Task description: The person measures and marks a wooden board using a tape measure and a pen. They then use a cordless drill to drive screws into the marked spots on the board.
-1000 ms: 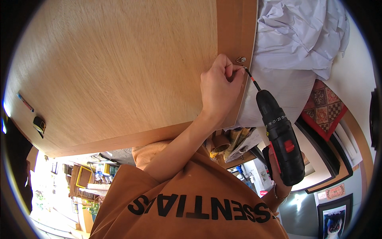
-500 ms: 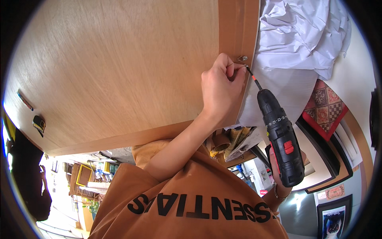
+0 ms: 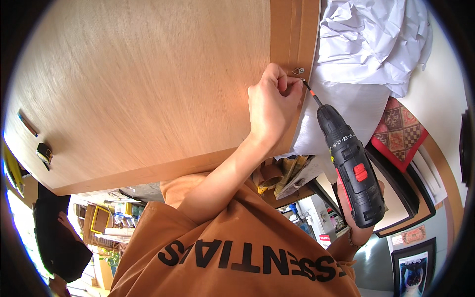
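Note:
A large light wooden board [image 3: 148, 89] fills the upper left, with a darker wooden strip [image 3: 294, 39] along its right side. My left hand [image 3: 272, 109] rests on that strip, its fingertips pinched at a small metal bracket [image 3: 298, 71]. My right hand [image 3: 358, 225] grips the handle of a black cordless drill [image 3: 349, 163] with a red switch. The drill's thin bit [image 3: 311, 94] slants up to the bracket, right beside my left fingertips. My orange shirt [image 3: 237, 247] fills the lower middle.
Crumpled white sheeting [image 3: 376, 44] lies right of the strip, with a red patterned mat [image 3: 398, 131] below it. Small dark hardware [image 3: 44, 152] sits at the board's left edge. Framed pictures [image 3: 413, 267] show at lower right, and another person in dark clothes [image 3: 59, 237] at lower left.
Both hands, the drill and the bit hold the same place at the bracket. Only the view has shifted slightly.

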Available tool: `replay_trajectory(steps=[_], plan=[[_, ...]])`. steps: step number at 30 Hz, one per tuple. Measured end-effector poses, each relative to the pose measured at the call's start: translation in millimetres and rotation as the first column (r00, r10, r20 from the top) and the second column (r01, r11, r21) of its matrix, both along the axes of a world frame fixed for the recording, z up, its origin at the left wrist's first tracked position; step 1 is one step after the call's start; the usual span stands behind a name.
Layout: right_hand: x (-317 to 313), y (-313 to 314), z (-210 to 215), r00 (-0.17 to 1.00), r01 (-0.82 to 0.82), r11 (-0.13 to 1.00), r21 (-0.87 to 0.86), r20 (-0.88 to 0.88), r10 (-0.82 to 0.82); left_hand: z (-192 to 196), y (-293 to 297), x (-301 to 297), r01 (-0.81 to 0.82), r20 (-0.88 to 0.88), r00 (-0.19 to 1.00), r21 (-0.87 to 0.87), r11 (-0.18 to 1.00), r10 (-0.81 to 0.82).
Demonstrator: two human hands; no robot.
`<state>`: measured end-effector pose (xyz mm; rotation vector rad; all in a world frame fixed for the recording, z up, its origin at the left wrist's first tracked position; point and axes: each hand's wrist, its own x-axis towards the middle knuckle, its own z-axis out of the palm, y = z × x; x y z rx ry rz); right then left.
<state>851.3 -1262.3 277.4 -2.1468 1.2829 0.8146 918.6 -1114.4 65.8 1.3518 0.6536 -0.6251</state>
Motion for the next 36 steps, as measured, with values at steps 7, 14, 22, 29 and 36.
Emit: replay_trajectory(steps=[7,14,22,29,36], plan=[[8.5,12.1,-1.3,0.946,-0.319,0.942,-0.101,0.021,0.322,-0.5,1.6,-5.3,-0.047,0.031,0.998,0.023,0.999,0.047],[7.9,4.4,-1.4,0.687,-0.715,0.694,-0.092,0.094,0.72,-4.7,7.4,-0.5,0.059,0.088,0.994,0.09,0.994,-0.067],[2.5,-0.6,3.7,0.621,-0.768,0.618,-0.166,0.038,0.783,-4.8,9.5,0.8,0.024,0.067,0.997,0.018,1.0,-0.026],[6.3,4.9,0.8,0.632,-0.755,0.626,-0.197,0.04,0.774,-5.8,6.9,-0.6,-0.003,0.08,0.997,0.022,1.0,0.001],[13.5,9.5,0.6,0.64,-0.751,0.636,-0.176,0.042,0.767,-6.6,6.8,-0.5,0.013,0.081,0.997,0.038,0.999,-0.016]])
